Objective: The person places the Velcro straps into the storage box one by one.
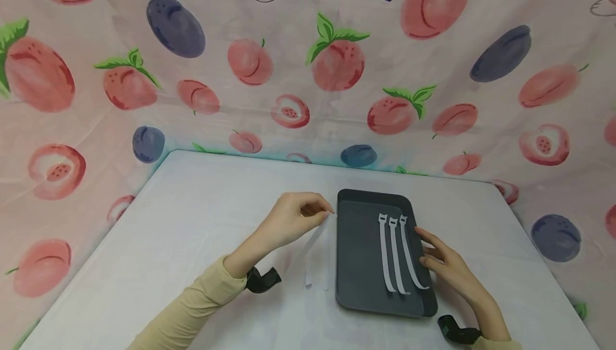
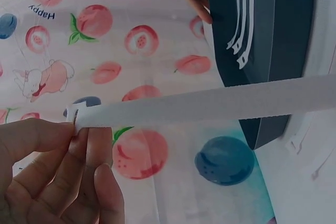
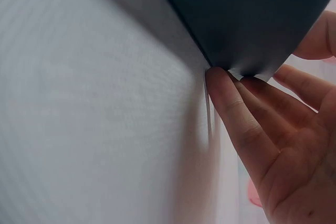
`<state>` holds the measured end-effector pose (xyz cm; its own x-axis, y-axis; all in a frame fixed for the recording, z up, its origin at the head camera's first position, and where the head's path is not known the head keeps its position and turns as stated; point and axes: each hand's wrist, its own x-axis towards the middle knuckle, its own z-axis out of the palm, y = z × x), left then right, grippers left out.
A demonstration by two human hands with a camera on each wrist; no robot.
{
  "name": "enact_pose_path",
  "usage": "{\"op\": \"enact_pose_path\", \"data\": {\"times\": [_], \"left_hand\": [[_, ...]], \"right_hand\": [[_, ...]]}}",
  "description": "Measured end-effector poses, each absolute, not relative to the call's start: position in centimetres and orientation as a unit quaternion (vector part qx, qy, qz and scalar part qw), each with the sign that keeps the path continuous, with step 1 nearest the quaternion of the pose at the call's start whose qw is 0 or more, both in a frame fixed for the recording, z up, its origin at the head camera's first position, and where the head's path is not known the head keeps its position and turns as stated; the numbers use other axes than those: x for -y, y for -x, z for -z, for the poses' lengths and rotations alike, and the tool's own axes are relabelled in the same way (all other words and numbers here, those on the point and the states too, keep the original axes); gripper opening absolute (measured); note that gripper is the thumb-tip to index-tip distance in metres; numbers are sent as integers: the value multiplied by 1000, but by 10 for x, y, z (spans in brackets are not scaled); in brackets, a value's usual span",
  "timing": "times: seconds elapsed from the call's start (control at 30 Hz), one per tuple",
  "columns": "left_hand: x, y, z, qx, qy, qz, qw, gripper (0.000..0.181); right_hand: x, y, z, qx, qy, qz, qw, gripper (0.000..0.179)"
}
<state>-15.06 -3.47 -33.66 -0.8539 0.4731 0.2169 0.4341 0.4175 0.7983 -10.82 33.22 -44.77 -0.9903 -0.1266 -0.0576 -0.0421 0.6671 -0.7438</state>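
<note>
My left hand (image 1: 300, 214) pinches a white hook-and-loop cable tie (image 2: 173, 106) by its slotted head, between thumb and fingers. The band hangs down over the table, just left of a dark grey tray (image 1: 358, 286). Inside the tray, three more white cable ties (image 1: 395, 256) lie side by side, heads toward the far end. My right hand (image 1: 449, 264) is at the tray's right side, its nearly straight fingers (image 3: 244, 124) touching the outer wall, with the thumb nearer the rim.
Pale slender strips (image 2: 316, 171) lie on the white table (image 1: 202, 195) beside the tray's left side, faint against the cloth. A fruit-printed curtain (image 1: 289, 72) rises behind the table's back edge and along both sides.
</note>
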Motion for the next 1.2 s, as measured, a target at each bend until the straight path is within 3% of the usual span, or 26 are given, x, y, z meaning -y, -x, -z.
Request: {"op": "enact_pose_path", "data": {"times": [0.57,1.2], "left_hand": [[29,146,320,-825,-295,-481,1,11],[0,171,311,-804,-311,-501,73,12]], "right_hand": [[-332,108,447,-916,41,396,52,63],[-332,109,448,-915,39,398,53,63]]}}
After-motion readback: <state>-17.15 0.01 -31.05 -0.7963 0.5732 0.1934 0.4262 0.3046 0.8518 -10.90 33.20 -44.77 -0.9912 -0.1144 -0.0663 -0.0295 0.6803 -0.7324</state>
